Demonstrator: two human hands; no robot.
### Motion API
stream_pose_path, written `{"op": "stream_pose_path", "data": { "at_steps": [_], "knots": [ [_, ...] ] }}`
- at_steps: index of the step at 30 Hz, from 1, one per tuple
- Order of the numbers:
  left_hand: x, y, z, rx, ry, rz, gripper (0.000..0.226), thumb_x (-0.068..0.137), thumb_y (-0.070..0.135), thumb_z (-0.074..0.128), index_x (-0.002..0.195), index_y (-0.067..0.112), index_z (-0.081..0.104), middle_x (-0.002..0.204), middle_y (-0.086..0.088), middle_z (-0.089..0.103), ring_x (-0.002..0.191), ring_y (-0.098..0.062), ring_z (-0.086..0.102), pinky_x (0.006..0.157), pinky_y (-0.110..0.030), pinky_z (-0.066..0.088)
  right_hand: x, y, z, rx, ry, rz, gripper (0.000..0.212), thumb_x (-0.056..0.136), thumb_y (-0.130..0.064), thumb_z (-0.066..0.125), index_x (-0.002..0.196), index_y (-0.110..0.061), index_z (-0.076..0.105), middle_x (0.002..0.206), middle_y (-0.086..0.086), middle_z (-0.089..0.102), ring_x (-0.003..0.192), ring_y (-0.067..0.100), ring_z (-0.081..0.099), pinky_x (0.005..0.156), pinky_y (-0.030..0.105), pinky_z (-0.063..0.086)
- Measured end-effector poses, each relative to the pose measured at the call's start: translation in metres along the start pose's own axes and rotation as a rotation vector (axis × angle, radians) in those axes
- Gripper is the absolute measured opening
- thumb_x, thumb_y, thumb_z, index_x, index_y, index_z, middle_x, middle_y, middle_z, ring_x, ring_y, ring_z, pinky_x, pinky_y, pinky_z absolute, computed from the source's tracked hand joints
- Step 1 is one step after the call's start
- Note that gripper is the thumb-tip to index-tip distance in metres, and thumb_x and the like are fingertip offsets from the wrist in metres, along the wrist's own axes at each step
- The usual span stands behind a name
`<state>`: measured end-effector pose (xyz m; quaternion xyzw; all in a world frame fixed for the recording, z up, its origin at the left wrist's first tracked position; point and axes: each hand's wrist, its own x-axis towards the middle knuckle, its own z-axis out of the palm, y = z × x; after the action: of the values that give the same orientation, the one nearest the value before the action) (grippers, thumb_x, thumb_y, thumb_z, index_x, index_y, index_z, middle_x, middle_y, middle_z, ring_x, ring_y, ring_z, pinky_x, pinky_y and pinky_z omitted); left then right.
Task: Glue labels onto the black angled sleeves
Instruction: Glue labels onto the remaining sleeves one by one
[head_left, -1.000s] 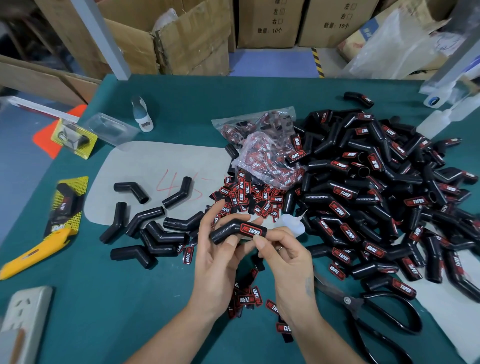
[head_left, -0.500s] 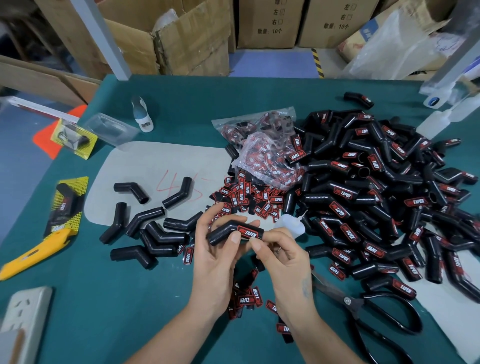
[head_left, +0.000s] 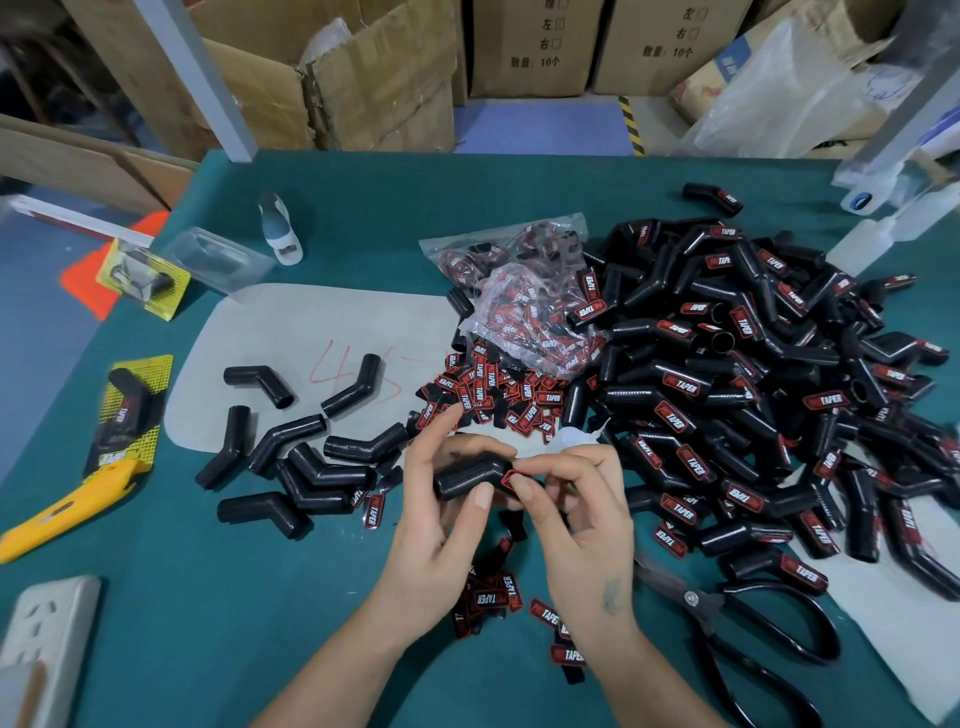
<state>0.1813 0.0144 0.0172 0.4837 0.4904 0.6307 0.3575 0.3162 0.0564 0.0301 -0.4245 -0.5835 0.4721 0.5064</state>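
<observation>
My left hand (head_left: 441, 525) grips a black angled sleeve (head_left: 470, 475) above the green table, thumb on its near side. My right hand (head_left: 582, 519) pinches the sleeve's right end, fingertips pressing on its red-and-black label (head_left: 511, 477), which is mostly covered. Several unlabelled sleeves (head_left: 311, 467) lie to the left. A big heap of labelled sleeves (head_left: 753, 395) fills the right side. Loose labels (head_left: 488, 400) lie beyond my hands, and more labels (head_left: 498, 597) lie beneath my wrists. A small white glue bottle (head_left: 571, 436) peeks out behind my right hand.
Black scissors (head_left: 753, 623) lie at the lower right. A bag of labels (head_left: 530, 301) sits mid-table. At the left are a yellow utility knife (head_left: 62, 509), a packaged sleeve (head_left: 130, 410), a power strip (head_left: 41, 644) and a grey sheet (head_left: 311, 332). Cardboard boxes (head_left: 363, 78) stand behind the table.
The sleeve has turned in my hands, so its label now faces away under my right fingertips. Both hands have dropped slightly toward me.
</observation>
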Motion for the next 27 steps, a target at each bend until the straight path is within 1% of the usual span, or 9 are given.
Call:
{"op": "stream_pose_path", "data": {
  "at_steps": [2, 4, 6, 9, 13, 15, 19, 23, 27],
  "knots": [
    [0.0005, 0.0006, -0.0003, 0.005, -0.009, 0.006, 0.061, 0.105, 0.011, 0.051, 0.158, 0.032, 0.031, 0.128, -0.009, 0.063, 0.124, -0.031, 0.06, 0.105, -0.036, 0.05, 0.0006, 0.0008, 0.0006, 0.055, -0.011, 0.011, 0.009, 0.091, -0.024, 0.074, 0.097, -0.029, 0.078, 0.1, -0.006, 0.052, 0.08, 0.016, 0.06, 0.074, 0.044, 0.059],
    [0.001, 0.0008, -0.0005, 0.011, -0.016, 0.013, 0.062, 0.105, 0.011, 0.052, 0.159, 0.03, 0.029, 0.127, -0.009, 0.063, 0.123, -0.03, 0.06, 0.105, -0.032, 0.05, 0.0008, 0.0004, 0.0011, 0.088, -0.022, 0.025, 0.008, 0.09, -0.023, 0.076, 0.094, -0.029, 0.077, 0.1, -0.007, 0.053, 0.079, 0.015, 0.061, 0.074, 0.04, 0.06],
    [0.0011, 0.0001, -0.0013, 0.018, -0.023, 0.018, 0.062, 0.106, 0.012, 0.053, 0.16, 0.029, 0.027, 0.126, -0.008, 0.064, 0.123, -0.031, 0.06, 0.106, -0.032, 0.049, 0.0008, 0.0001, 0.0008, 0.1, -0.027, 0.034, 0.007, 0.089, -0.024, 0.077, 0.093, -0.031, 0.077, 0.1, -0.006, 0.053, 0.08, 0.018, 0.061, 0.075, 0.034, 0.058],
    [0.0013, -0.0015, -0.0026, 0.024, -0.029, 0.016, 0.062, 0.107, 0.015, 0.053, 0.161, 0.029, 0.025, 0.127, -0.007, 0.065, 0.124, -0.034, 0.06, 0.107, -0.034, 0.048, 0.0002, 0.0012, 0.0003, 0.1, -0.035, 0.055, 0.016, 0.09, -0.015, 0.077, 0.092, -0.031, 0.077, 0.1, -0.004, 0.053, 0.079, 0.027, 0.064, 0.076, 0.044, 0.059],
    [0.001, -0.0026, -0.0024, 0.032, -0.027, 0.019, 0.061, 0.109, 0.025, 0.054, 0.161, 0.028, 0.024, 0.127, -0.006, 0.065, 0.123, -0.035, 0.06, 0.107, -0.035, 0.048, 0.0004, 0.0013, 0.0008, 0.095, -0.034, 0.028, 0.023, 0.091, -0.001, 0.071, 0.09, -0.023, 0.075, 0.099, -0.004, 0.054, 0.077, 0.027, 0.066, 0.076, 0.03, 0.057],
    [0.0005, -0.0021, -0.0023, 0.021, -0.024, 0.016, 0.061, 0.109, 0.027, 0.055, 0.161, 0.029, 0.024, 0.126, -0.006, 0.066, 0.123, -0.035, 0.06, 0.106, -0.035, 0.048, -0.0005, 0.0013, 0.0013, 0.084, -0.039, 0.009, 0.025, 0.091, 0.004, 0.068, 0.09, -0.02, 0.073, 0.1, -0.005, 0.054, 0.077, 0.029, 0.066, 0.075, 0.027, 0.057],
    [0.0006, -0.0012, -0.0017, -0.002, -0.033, 0.013, 0.062, 0.107, 0.017, 0.053, 0.161, 0.03, 0.025, 0.124, -0.007, 0.066, 0.12, -0.032, 0.062, 0.105, -0.033, 0.049, -0.0013, 0.0006, 0.002, 0.07, -0.036, -0.014, 0.028, 0.091, 0.004, 0.066, 0.089, -0.023, 0.073, 0.099, -0.008, 0.053, 0.076, 0.031, 0.065, 0.074, 0.022, 0.056],
    [0.0003, 0.0012, -0.0007, -0.042, -0.04, 0.005, 0.063, 0.106, 0.011, 0.051, 0.16, 0.032, 0.026, 0.123, -0.008, 0.066, 0.117, -0.028, 0.063, 0.102, -0.029, 0.05, -0.0021, 0.0023, 0.0014, 0.07, -0.054, -0.043, 0.027, 0.094, 0.004, 0.064, 0.091, -0.022, 0.072, 0.101, -0.008, 0.053, 0.076, 0.029, 0.066, 0.074, 0.024, 0.056],
    [0.0001, 0.002, -0.0009, -0.043, -0.038, 0.004, 0.062, 0.106, 0.013, 0.052, 0.16, 0.033, 0.027, 0.124, -0.007, 0.067, 0.117, -0.027, 0.064, 0.102, -0.029, 0.051, -0.0026, 0.0039, 0.0021, 0.085, -0.061, -0.05, 0.029, 0.094, 0.006, 0.062, 0.09, -0.021, 0.071, 0.101, -0.009, 0.053, 0.076, 0.022, 0.068, 0.074, 0.025, 0.056]
  ]
}}
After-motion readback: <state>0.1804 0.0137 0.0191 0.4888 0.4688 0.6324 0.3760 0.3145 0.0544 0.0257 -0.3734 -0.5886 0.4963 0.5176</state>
